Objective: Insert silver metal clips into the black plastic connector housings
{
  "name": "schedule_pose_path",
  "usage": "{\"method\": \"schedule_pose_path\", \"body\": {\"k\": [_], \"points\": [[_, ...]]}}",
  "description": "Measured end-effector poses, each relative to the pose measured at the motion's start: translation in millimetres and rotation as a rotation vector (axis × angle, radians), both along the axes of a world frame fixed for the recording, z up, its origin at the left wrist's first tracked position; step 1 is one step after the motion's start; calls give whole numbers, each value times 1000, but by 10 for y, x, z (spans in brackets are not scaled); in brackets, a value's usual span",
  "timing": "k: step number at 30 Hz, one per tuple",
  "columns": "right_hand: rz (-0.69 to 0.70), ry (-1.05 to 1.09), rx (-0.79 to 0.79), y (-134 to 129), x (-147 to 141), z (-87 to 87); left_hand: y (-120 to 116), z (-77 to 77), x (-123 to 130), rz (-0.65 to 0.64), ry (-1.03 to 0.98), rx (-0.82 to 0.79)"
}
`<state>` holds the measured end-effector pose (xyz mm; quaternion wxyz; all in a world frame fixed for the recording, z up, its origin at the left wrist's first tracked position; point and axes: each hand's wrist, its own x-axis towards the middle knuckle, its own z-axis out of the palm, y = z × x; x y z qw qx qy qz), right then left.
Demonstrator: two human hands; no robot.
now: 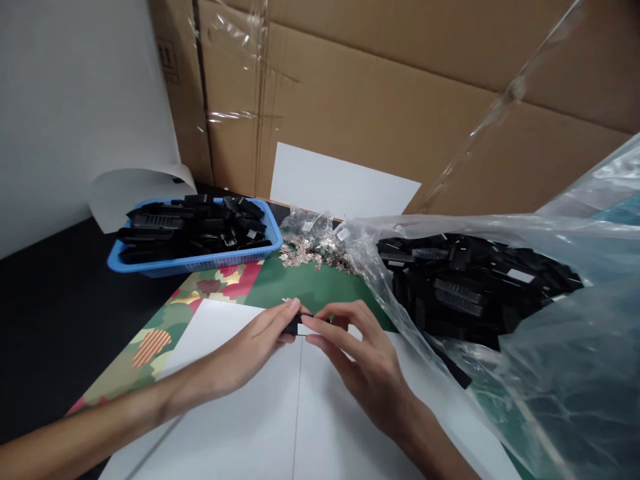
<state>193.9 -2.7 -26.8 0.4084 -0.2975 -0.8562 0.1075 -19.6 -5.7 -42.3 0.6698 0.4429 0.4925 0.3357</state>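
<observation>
Above the white paper (240, 407), a small black plastic part (291, 327) with a white strip on it is held between both hands. My left hand (265, 333) is closed on its left end, thumb on top. From the right, my right hand (363, 353) pinches the other end with thumb and fingertips, hiding much of it. Beyond the hands lies a pile of small shiny metal pieces (313, 253), partly under clear plastic. What exactly the black part is cannot be made out.
A blue basket (150, 267) full of black plastic parts stands at the back left. On the right, a clear plastic bag (540, 373) lies open around many similar black parts (460, 287). Cardboard (380, 107) rises behind, with a white sheet (335, 180) against it.
</observation>
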Motion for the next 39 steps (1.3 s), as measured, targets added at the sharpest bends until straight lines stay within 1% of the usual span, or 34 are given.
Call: {"method": "schedule_pose_path", "body": {"k": [3, 7, 12, 15, 16, 18, 20, 23, 25, 27, 29, 32, 34, 36, 37, 39], "points": [[-27, 59, -56, 17, -12, -10, -13, 14, 4, 9, -38, -7], [-5, 107, -129, 43, -26, -39, -4, 16, 16, 36, -55, 0], [-12, 130, -229, 36, -44, -42, 36, -10, 25, -34, -92, 128], [-16, 167, -283, 7, -57, -24, 45, 11, 32, -77, -74, 156], [-17, 169, -284, -5, -60, -21, 43, 22, 35, -81, -65, 158], [-22, 138, -233, -23, -61, -24, 39, 36, 39, -54, -44, 144], [-32, 74, -142, -31, -58, -40, 36, 35, 41, -9, -17, 107], [-34, -15, 14, -23, -55, -73, 42, 11, 44, 11, 5, 65], [-26, -19, 63, -20, -59, -72, 49, 2, 48, 19, 15, 67], [-20, 44, 26, -31, -72, -33, 53, 8, 54, 31, 30, 84], [-39, 159, -77, -57, -91, 40, 53, 21, 57, 12, 54, 124], [-116, 281, -209, -87, -110, 149, 50, 24, 55, 3, 80, 185], [-131, 273, -257, -80, -103, 172, 49, 8, 52, 8, 73, 205], [-109, 202, -276, -55, -78, 142, 49, -6, 53, 1, 53, 215], [-91, 155, -255, -41, -61, 114, 50, -8, 55, -3, 48, 212], [-67, 65, -163, -19, -27, 51, 51, -4, 61, 2, 53, 194]]}}
